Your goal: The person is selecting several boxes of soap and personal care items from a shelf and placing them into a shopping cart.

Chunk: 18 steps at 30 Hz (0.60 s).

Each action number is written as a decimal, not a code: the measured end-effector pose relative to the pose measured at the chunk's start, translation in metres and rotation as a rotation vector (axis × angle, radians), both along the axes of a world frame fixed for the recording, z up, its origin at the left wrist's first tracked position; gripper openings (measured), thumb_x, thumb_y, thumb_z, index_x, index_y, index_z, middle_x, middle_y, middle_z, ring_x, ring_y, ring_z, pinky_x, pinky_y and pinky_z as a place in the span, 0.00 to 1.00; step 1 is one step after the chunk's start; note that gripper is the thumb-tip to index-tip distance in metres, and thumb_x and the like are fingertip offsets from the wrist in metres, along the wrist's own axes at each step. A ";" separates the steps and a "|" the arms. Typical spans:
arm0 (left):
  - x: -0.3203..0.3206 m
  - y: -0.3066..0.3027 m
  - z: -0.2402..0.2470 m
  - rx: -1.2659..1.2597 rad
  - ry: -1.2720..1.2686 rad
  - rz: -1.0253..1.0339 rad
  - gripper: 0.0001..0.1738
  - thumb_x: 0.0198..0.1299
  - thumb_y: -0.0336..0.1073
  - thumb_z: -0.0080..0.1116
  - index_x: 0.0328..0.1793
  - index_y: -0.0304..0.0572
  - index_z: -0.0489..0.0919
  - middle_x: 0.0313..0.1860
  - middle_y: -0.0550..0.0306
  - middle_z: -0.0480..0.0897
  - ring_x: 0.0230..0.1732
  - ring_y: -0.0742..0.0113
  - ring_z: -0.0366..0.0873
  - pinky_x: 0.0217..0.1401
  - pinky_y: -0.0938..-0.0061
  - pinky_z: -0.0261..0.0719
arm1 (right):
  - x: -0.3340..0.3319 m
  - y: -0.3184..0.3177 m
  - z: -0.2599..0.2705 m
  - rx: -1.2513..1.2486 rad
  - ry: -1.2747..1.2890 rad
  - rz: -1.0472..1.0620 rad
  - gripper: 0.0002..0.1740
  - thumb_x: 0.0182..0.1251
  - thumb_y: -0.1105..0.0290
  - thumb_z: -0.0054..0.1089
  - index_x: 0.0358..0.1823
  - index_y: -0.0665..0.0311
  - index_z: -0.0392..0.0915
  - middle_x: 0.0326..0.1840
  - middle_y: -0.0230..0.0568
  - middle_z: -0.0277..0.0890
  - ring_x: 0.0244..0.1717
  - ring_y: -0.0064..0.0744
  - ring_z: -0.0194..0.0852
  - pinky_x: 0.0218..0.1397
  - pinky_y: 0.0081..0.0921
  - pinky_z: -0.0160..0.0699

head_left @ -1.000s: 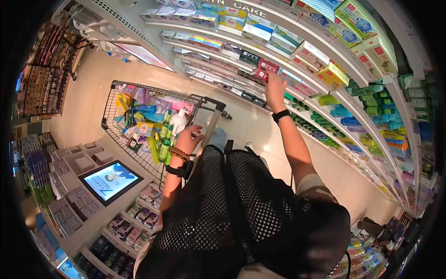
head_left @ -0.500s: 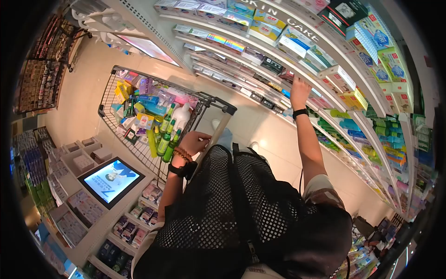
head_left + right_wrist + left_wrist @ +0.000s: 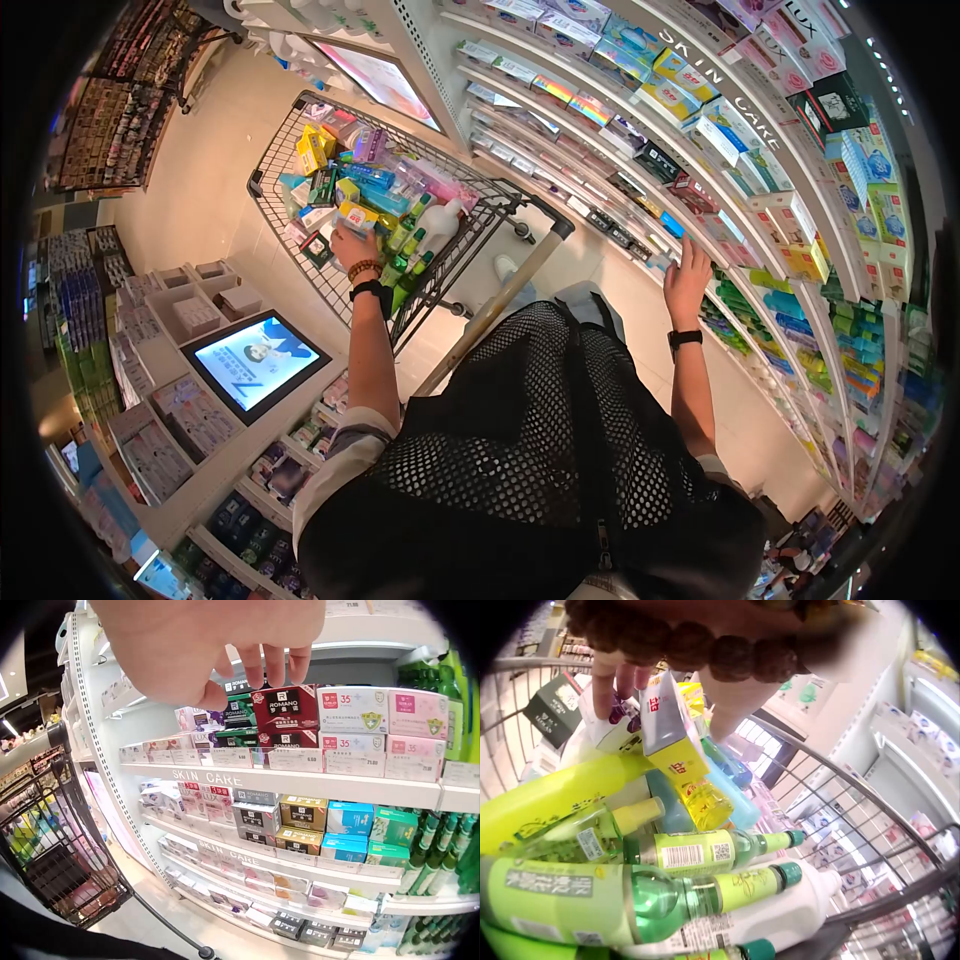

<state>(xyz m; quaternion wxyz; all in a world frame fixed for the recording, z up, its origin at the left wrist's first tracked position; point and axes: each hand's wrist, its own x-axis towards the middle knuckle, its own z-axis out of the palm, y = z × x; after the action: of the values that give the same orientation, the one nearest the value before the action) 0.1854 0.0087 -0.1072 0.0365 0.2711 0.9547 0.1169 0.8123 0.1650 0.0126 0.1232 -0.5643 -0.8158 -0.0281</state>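
My left hand [image 3: 352, 248] reaches into the cart [image 3: 275, 190], palm down. In the left wrist view its fingers [image 3: 619, 688] are extended against a white box with purple print [image 3: 616, 735], beside a white-and-yellow box [image 3: 667, 727]; no grip shows. Green bottles [image 3: 682, 851] lie in front of these. At the shelf, my right hand [image 3: 686, 285] has its fingers spread and holds nothing. The right wrist view puts that hand [image 3: 217, 645] above and in front of stacked red boxes [image 3: 285, 710]; whether it touches them I cannot tell.
Shelves [image 3: 315, 784] of boxed goods curve along the right, with bottles [image 3: 442, 855] at one end. The cart's handle [image 3: 495, 310] slants before my body. A lit screen [image 3: 257, 362] stands on a display at the left. Tiled floor [image 3: 190, 170] lies beyond the cart.
My left hand has moved from beside the cart handle into the cart's contents. The right hand has drawn back from the red boxes, its fingers now spread. The view has shifted rightward.
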 end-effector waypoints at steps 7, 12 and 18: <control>-0.025 0.092 0.046 -0.249 -0.162 0.361 0.43 0.58 0.43 0.73 0.75 0.49 0.61 0.74 0.43 0.62 0.64 0.42 0.77 0.58 0.41 0.80 | 0.006 -0.005 0.003 -0.060 0.174 -0.085 0.37 0.61 0.79 0.58 0.75 0.63 0.64 0.61 0.54 0.71 0.60 0.55 0.69 0.63 0.47 0.69; -0.013 0.101 0.006 0.097 -0.284 0.284 0.60 0.42 0.39 0.83 0.78 0.36 0.56 0.66 0.31 0.75 0.67 0.39 0.76 0.68 0.52 0.79 | -0.008 0.011 0.022 -0.087 0.340 -0.064 0.35 0.62 0.80 0.57 0.74 0.65 0.64 0.58 0.55 0.74 0.56 0.56 0.72 0.61 0.47 0.72; 0.074 0.123 0.112 0.744 -0.662 -0.197 0.35 0.48 0.27 0.77 0.65 0.32 0.77 0.55 0.43 0.85 0.52 0.61 0.85 0.58 0.69 0.83 | -0.033 0.039 0.063 -0.403 0.688 -0.063 0.29 0.69 0.74 0.57 0.73 0.59 0.69 0.49 0.50 0.81 0.46 0.46 0.81 0.49 0.38 0.80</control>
<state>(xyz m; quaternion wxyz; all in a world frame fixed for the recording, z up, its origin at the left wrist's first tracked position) 0.2598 0.1317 0.0050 0.2491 0.3028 0.7555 0.5249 0.7794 0.2038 0.0756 0.2753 -0.5783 -0.6984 0.3194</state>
